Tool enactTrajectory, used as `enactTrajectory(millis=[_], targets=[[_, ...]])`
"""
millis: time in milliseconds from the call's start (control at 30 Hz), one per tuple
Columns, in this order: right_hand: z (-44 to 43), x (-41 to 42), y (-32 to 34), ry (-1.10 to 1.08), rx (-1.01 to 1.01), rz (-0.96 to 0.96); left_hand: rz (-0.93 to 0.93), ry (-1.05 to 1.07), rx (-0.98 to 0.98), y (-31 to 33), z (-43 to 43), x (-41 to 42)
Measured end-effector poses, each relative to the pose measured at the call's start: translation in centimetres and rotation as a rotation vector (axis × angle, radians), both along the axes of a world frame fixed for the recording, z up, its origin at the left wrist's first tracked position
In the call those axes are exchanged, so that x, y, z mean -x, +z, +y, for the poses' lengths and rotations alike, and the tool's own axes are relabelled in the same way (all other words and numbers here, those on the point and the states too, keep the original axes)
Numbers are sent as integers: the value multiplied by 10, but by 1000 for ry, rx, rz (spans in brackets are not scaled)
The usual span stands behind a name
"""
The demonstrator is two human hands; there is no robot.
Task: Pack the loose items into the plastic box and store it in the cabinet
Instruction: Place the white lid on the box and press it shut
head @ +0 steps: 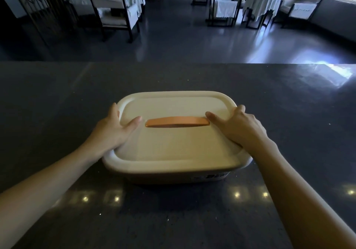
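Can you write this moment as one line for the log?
left hand: grips lid left edge | right hand: grips lid right edge | lid: on plastic box | plastic box: on dark counter

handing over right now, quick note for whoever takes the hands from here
Left grip holds the left edge of the lid, thumb on top; right grip holds its right edge likewise.
The cream plastic box sits on the dark counter, lid on, orange handle between the thumbs.
Done: box is covered; no loose items show on the counter.
Left: seat the lid if needed, then store the box; no cabinet is in view.
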State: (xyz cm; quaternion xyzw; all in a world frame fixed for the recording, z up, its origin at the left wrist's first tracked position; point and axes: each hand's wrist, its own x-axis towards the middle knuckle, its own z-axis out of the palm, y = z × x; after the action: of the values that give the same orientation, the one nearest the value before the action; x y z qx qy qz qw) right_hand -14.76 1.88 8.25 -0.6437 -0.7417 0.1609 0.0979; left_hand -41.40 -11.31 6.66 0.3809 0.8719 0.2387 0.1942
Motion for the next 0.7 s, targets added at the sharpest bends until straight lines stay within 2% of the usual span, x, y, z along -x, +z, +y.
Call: enactTrajectory(millis=[133, 333, 533, 700], targets=[[0, -2, -4, 59, -4, 47, 211, -23, 115, -3, 2, 0], [0, -2, -5, 70, -25, 58, 279, -42, 113, 0, -1, -4], [3, -2, -6, 67, -19, 43, 203, -64, 84, 1, 0, -4], [3, -3, -4, 21, 23, 123, 208, -102, 10, 8, 15, 6]])
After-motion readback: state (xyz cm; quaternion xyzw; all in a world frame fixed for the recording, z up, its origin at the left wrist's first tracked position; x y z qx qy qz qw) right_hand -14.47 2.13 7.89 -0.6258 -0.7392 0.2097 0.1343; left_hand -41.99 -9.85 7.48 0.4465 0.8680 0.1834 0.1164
